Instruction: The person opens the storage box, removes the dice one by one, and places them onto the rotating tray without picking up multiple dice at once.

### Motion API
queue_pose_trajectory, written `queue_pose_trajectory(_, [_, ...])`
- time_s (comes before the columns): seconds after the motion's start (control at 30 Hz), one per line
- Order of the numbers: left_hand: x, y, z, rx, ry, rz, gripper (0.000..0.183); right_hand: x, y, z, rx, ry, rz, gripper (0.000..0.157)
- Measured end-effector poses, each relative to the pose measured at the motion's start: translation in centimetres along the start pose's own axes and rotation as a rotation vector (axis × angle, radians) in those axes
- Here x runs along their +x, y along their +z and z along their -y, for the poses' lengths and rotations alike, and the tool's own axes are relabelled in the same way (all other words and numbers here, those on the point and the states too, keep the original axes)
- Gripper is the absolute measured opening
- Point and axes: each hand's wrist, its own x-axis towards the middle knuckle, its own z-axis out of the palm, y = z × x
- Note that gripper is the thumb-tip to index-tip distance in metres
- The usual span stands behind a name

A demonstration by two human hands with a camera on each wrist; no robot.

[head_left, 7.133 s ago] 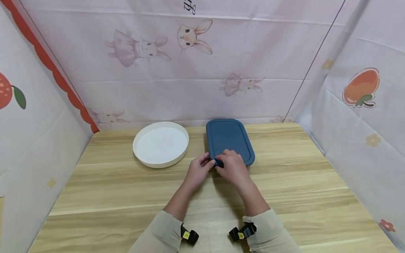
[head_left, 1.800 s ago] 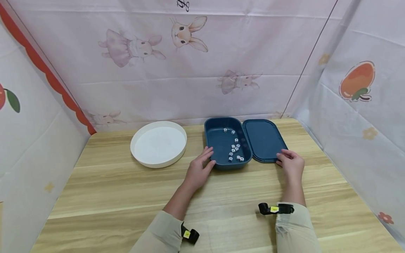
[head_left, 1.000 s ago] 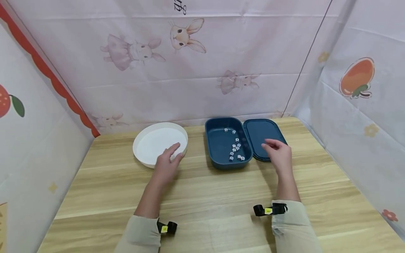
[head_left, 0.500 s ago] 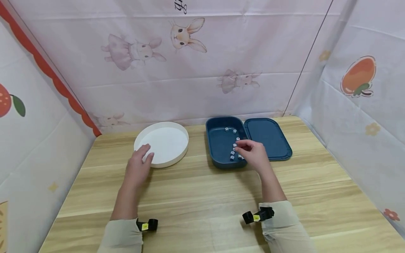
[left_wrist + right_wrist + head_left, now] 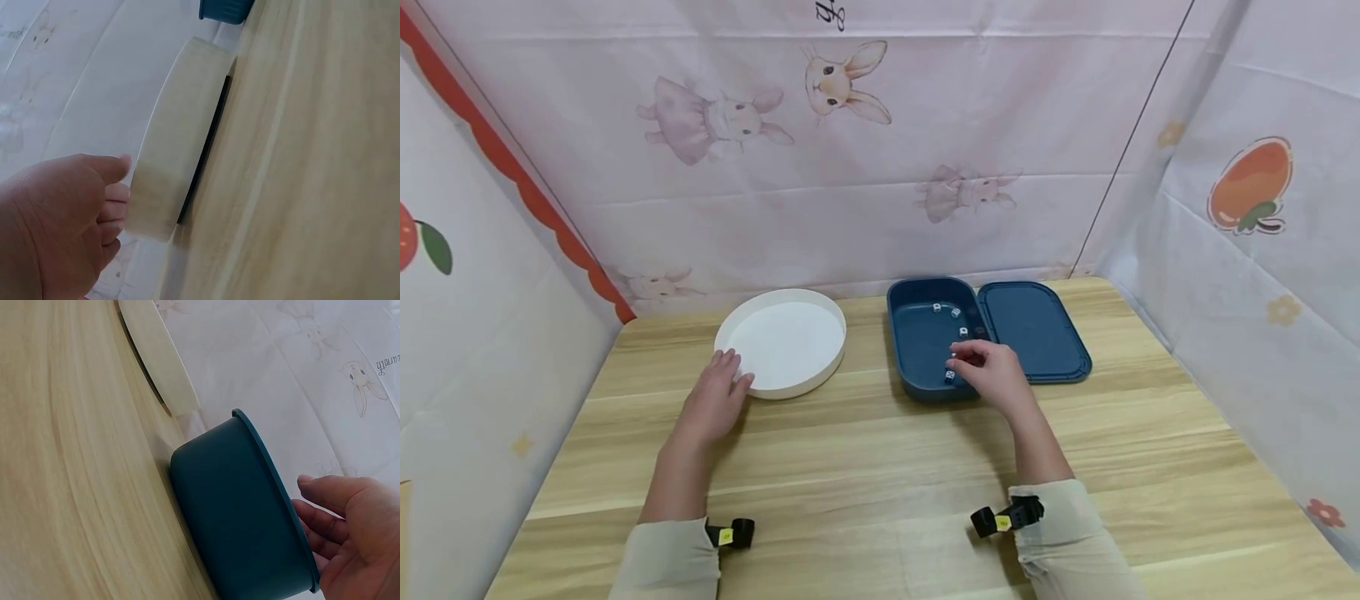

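A round white tray (image 5: 786, 342) stands at the back left of the table. My left hand (image 5: 713, 398) is at its near-left rim; in the left wrist view, the thumb and fingers (image 5: 112, 212) lie loosely at the rim. To the right is a dark blue rectangular container (image 5: 913, 346) with several white dice (image 5: 950, 376) inside. My right hand (image 5: 996, 375) is over its near right side, thumb and index fingertips apart, and covers part of the dice. In the right wrist view, its fingers (image 5: 322, 522) dip behind the container's rim.
The blue lid (image 5: 1037, 333) lies flat against the container's right side. A wooden table (image 5: 880, 483) spreads in front of both. Printed cloth walls (image 5: 880, 225) close off the back and sides.
The lid came off the container and was laid on its right, showing the dice. My left hand moved from the container to the white tray; my right went from lid to dice.
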Motion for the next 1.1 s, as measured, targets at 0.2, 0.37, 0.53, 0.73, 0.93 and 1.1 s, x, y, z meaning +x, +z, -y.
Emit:
queue_pose_trajectory(0.2, [0.4, -0.3, 0.0, 0.008, -0.004, 0.044, 0.057, 0.0, 0.2, 0.2, -0.01, -0.003, 0.004, 0.026])
queue_pose_trajectory(0.37, [0.8, -0.3, 0.2, -0.008, 0.037, 0.03, 0.054, 0.1, 0.5, 0.4, -0.04, -0.033, 0.011, 0.027])
queue_pose_trajectory(0.53, [1.3, 0.2, 0.5, 0.017, 0.085, 0.061, 0.049, 0.5, 0.8, 0.4, -0.132, -0.059, 0.045, 0.028])
queue_pose_trajectory(0.73, [1.5, 0.8, 0.6, 0.015, 0.093, 0.052, 0.049, 1.5, 0.2, 0.9, -0.372, -0.095, 0.115, 0.024])
queue_pose_trajectory(0.93, [1.4, 0.9, 0.8, -0.018, 0.084, 0.04, 0.05, 2.9, 0.0, 1.7, -0.577, -0.092, 0.238, 0.016])
queue_pose_trajectory(1.1, [1.1, 1.0, 1.0, -0.038, 0.088, 0.017, 0.049, 4.0, 0.3, 1.9, -0.642, -0.017, 0.353, 0.016])
